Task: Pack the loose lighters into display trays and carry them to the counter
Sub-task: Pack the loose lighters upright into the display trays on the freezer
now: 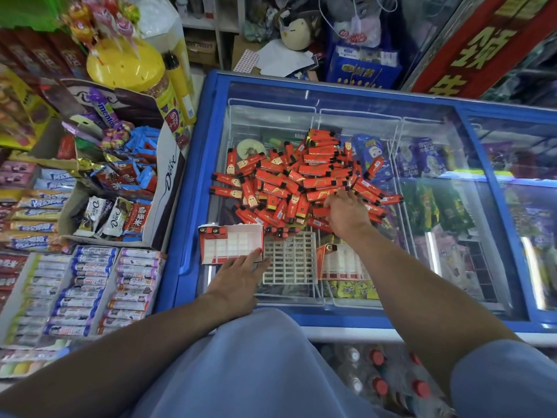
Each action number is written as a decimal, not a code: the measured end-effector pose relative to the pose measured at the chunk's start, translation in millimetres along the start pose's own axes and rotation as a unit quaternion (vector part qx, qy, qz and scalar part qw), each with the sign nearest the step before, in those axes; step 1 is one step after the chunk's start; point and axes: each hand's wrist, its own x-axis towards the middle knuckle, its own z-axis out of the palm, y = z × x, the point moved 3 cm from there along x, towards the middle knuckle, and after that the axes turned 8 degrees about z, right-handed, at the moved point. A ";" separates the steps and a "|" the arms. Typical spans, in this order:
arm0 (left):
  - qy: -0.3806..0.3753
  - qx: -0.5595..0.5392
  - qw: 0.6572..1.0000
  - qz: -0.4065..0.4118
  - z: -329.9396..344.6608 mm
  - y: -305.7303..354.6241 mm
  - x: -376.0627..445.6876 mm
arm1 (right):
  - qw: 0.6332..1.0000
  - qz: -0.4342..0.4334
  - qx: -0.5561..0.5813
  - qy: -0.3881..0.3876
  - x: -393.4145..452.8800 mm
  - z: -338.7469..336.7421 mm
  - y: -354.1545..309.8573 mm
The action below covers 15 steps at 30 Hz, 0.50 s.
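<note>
A heap of loose red lighters (pixel 298 179) lies on the glass lid of a blue chest freezer (pixel 193 188). My right hand (pixel 346 214) reaches into the heap's near right side, fingers curled over lighters there. A red and white display tray (pixel 238 245) sits at the lid's near left with two lighters standing in its far left slots. My left hand (pixel 241 279) rests flat against that tray's near right corner. A white grid insert (pixel 291 257) lies beside it. A second tray (pixel 340 262) with one lighter in it lies under my right forearm.
Racks of candy rolls (pixel 90 285) and chocolate boxes (pixel 120 188) crowd the left side. A yellow lollipop tub (pixel 129 64) stands at the back left. Ice cream packs show through the freezer glass. Bottled drinks (pixel 385 381) sit below the freezer's near edge.
</note>
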 end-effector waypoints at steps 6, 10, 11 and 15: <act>0.010 -0.008 1.000 -0.010 2.8 1.1 2.2 | 0.961 0.036 0.275 -0.022 -27.7 -44.5 31.9; 0.020 -0.005 1.000 -0.023 5.5 5.3 3.5 | 0.927 0.059 0.368 -0.034 -62.6 -75.8 68.8; 0.024 -0.004 0.999 -0.024 6.6 5.6 3.3 | 0.932 0.050 0.356 -0.045 -70.9 -81.0 76.0; 0.029 0.006 0.999 -0.019 9.7 4.5 1.9 | 0.958 0.011 0.242 -0.151 -92.9 -71.5 83.2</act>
